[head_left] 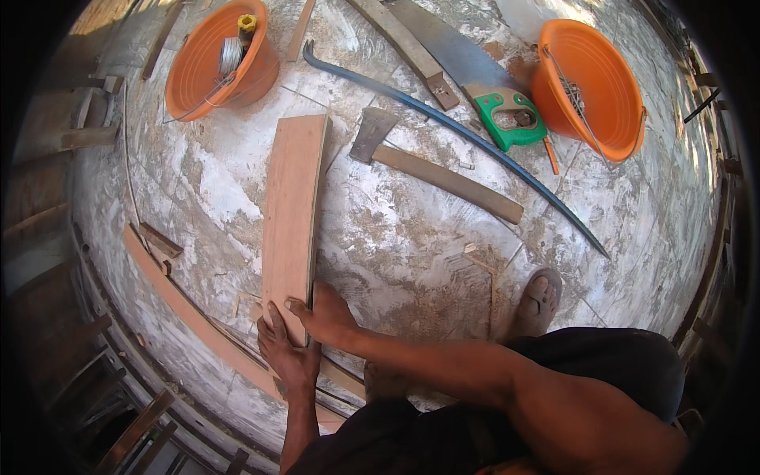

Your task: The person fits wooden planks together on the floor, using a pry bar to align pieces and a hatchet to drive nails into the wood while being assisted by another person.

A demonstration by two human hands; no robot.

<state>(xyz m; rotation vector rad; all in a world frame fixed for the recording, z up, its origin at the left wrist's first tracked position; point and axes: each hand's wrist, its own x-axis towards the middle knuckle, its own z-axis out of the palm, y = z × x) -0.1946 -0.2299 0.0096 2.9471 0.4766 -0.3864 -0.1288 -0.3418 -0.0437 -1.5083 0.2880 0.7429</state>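
A reddish-brown wooden board (293, 198) lies lengthwise in front of me, its near end in my hands. My left hand (289, 352) is closed on that near end, fingers over the top face and left corner. My right hand (326, 318) grips the right edge just above, thumb on the top face and the other fingers hidden beyond the edge. Right of the board lies an axe (447, 184) with a wooden handle. A long blue crowbar (451, 120) with a hooked end curves past it.
A handsaw (467, 67) with a green handle lies beside a wooden beam (408, 47). Orange buckets stand at the far left (186, 75) and far right (606, 95), with wire in the left one. Long wood strips (194, 317) lie at left. My sandalled foot (538, 305) is at right.
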